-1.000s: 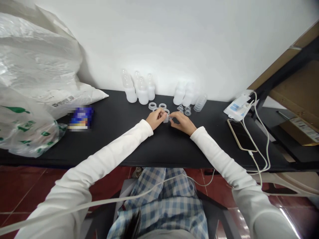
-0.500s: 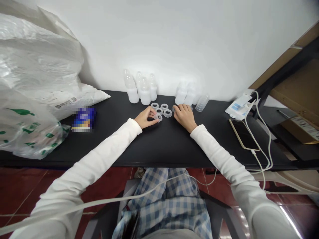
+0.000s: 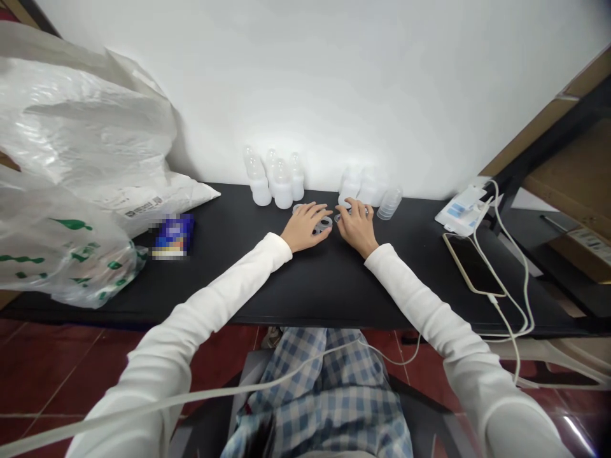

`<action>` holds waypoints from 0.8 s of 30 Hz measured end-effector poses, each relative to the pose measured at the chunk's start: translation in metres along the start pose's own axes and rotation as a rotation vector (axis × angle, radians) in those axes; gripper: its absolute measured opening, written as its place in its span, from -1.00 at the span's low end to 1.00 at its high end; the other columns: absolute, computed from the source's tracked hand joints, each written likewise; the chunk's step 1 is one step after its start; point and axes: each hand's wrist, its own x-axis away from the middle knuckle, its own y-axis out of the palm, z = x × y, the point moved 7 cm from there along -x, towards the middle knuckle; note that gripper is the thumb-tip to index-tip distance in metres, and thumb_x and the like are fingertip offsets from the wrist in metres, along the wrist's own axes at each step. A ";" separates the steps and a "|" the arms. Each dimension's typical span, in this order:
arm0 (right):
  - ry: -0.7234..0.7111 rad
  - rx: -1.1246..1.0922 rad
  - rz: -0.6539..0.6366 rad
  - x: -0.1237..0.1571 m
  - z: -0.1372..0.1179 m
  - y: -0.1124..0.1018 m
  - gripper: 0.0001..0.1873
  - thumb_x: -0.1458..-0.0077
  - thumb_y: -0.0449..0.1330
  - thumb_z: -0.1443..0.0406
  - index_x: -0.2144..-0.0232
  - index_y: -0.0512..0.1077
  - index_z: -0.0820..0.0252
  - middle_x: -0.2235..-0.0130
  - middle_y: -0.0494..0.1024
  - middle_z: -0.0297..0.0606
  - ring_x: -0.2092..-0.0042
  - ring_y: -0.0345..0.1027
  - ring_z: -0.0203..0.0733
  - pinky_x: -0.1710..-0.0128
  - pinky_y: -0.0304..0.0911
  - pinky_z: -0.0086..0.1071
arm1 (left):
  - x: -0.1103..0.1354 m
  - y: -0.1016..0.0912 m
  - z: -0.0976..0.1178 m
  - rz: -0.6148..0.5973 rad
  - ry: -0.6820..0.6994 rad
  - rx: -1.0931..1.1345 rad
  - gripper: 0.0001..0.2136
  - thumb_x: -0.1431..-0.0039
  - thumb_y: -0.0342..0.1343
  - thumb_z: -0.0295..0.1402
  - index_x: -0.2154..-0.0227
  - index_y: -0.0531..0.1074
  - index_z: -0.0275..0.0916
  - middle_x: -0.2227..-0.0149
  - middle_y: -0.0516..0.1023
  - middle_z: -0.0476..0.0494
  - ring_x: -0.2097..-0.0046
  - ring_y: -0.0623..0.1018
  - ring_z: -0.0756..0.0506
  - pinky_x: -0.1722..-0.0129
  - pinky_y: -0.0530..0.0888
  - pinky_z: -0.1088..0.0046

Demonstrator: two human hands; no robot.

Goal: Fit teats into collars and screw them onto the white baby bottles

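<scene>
My left hand (image 3: 303,227) lies flat on the black table (image 3: 305,280), its fingers stretched out over several clear plastic rings (image 3: 325,222). Just to its right, my right hand (image 3: 357,228) reaches forward with fingers spread, the tips resting on small clear nipples (image 3: 342,216) that it mostly hides. A cluster of white baby bottles (image 3: 275,179) stands against the wall behind my left hand. A second group of white bottles (image 3: 359,182) stands behind my right hand, beside a leaning stack of clear caps (image 3: 389,202).
Big white plastic bags (image 3: 81,184) fill the table's left end, with a blue packet (image 3: 172,234) beside them. On the right lie a phone (image 3: 471,271) on a white cable (image 3: 513,273) and a white box (image 3: 462,208). A wooden shelf frame (image 3: 563,152) stands at the far right.
My hands came apart after working a ring together. The left set its ring down and moved forward onto the other rings; the right reached out to the nipples. The camera tilted up a little.
</scene>
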 end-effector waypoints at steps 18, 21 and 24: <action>-0.098 -0.126 0.081 0.005 -0.002 -0.017 -0.78 -0.24 0.06 0.37 0.21 0.52 0.16 0.07 0.51 -0.09 0.02 0.26 0.00 -0.01 -0.05 -0.16 | 0.028 -0.009 -0.047 0.166 -0.384 -0.010 -0.74 -0.14 0.17 -0.14 0.16 0.52 -0.10 -0.20 0.50 -0.18 -0.30 0.24 -0.56 -0.20 0.01 -0.39; -0.089 -0.149 0.091 0.006 -0.001 -0.018 -0.79 -0.23 0.07 0.37 0.22 0.51 0.15 0.08 0.51 -0.11 0.03 0.26 -0.01 0.00 -0.05 -0.17 | 0.027 -0.013 -0.052 0.227 -0.412 0.038 -0.76 -0.18 0.14 -0.11 0.18 0.52 -0.08 -0.13 0.57 -0.14 -0.20 0.34 -0.48 -0.16 0.08 -0.31; -0.087 -0.166 0.105 0.006 -0.001 -0.018 -0.80 -0.23 0.07 0.37 0.23 0.51 0.15 0.10 0.52 -0.12 0.04 0.26 -0.01 0.01 -0.05 -0.17 | 0.025 -0.015 -0.054 0.223 -0.418 0.060 -0.76 -0.20 0.12 -0.12 0.16 0.51 -0.08 -0.07 0.60 -0.15 -0.09 0.42 -0.39 -0.14 0.17 -0.19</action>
